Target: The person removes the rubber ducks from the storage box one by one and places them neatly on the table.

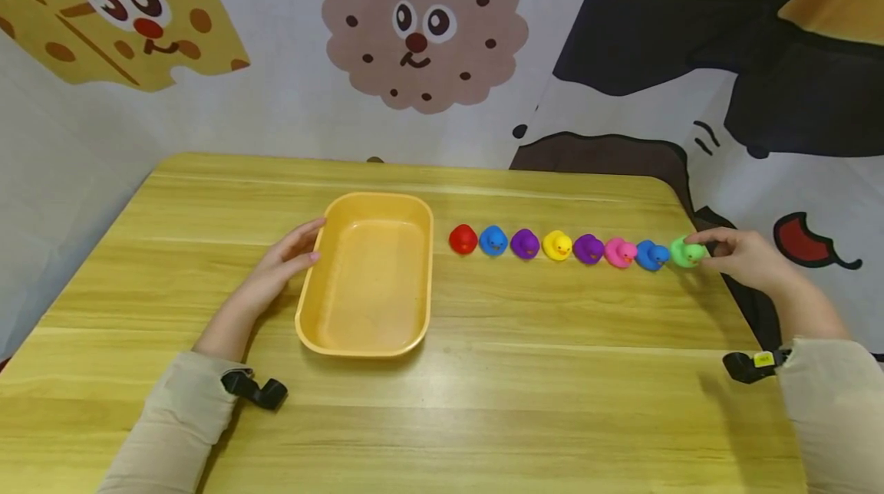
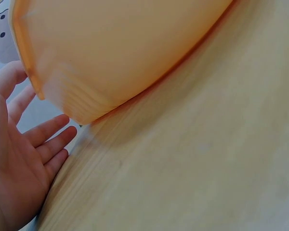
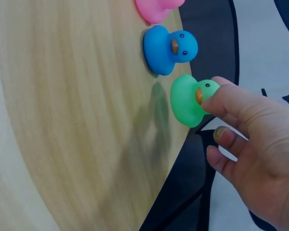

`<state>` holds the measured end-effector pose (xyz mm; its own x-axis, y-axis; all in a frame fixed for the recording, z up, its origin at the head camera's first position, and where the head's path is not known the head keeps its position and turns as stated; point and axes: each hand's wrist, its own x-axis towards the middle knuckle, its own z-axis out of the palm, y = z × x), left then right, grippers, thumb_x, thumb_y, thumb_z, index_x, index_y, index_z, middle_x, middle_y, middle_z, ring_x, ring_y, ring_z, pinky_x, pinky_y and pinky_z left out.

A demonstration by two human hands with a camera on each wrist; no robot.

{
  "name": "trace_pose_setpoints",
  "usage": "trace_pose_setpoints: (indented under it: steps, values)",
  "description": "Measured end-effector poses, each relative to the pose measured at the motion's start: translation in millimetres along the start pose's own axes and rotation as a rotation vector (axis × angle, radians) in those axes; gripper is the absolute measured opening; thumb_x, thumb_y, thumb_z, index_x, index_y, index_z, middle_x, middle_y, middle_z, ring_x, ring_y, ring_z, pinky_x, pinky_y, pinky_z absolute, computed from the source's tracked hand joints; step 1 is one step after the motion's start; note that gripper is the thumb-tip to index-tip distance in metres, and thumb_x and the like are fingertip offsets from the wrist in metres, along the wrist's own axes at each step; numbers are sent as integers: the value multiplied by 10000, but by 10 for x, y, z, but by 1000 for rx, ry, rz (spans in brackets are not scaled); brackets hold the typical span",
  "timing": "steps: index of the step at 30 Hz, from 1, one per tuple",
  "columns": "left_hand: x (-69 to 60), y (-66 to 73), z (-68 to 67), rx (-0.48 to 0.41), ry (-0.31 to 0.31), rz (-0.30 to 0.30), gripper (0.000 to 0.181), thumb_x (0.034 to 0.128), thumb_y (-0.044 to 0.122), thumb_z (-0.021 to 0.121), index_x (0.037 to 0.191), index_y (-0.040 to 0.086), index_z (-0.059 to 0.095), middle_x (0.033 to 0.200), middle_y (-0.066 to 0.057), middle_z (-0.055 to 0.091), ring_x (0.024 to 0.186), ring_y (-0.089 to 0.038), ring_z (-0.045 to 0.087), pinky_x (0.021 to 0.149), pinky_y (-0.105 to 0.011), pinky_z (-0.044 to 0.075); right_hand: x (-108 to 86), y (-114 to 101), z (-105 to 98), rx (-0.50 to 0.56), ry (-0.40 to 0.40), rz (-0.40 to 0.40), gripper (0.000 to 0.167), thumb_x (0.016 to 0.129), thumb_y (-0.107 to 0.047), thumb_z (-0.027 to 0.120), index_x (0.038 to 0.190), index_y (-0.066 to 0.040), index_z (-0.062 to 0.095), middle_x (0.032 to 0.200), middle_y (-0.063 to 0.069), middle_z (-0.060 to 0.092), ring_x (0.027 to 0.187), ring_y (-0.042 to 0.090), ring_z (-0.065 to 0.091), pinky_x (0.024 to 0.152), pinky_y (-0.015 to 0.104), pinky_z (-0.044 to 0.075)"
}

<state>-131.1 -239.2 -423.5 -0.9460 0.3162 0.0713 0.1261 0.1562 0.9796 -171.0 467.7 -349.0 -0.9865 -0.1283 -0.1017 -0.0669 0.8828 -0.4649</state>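
My right hand (image 1: pixel 749 260) pinches a green rubber duck (image 1: pixel 686 252) between thumb and forefinger at its head; the right wrist view shows the duck (image 3: pixel 187 101) close beside a blue duck (image 3: pixel 161 50), above the tabletop or on it, I cannot tell which. The green duck is the right end of a row running left: blue (image 1: pixel 651 255), pink (image 1: pixel 620 252), purple (image 1: pixel 588 248), yellow (image 1: pixel 556 245), purple (image 1: pixel 525 243), blue (image 1: pixel 493 240) and red (image 1: pixel 463 238). My left hand (image 1: pixel 279 264) rests with loosely extended fingers against the left rim of an orange tray (image 1: pixel 304 325).
The wooden table (image 1: pixel 525 394) has its right edge beneath my right forearm. A cloth with cartoon pictures (image 1: pixel 283 118) hangs behind the table and along its sides. Black cameras sit on both wrists, the left wrist camera (image 1: pixel 255 390) near the tray.
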Motion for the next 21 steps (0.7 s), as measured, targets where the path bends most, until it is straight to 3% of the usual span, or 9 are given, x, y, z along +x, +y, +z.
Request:
trace_pose_setpoints:
  steps: [21]
  values:
    - [1, -2, -3, -12, 4, -10, 558, 998, 178, 516, 1512, 145, 300, 1502, -196, 314, 1335, -347, 315, 1066, -567, 219, 38, 108, 87, 29, -52, 8, 342, 864, -39, 639, 1191, 37, 570, 733, 85, 421, 643, 186, 396, 493, 298, 337]
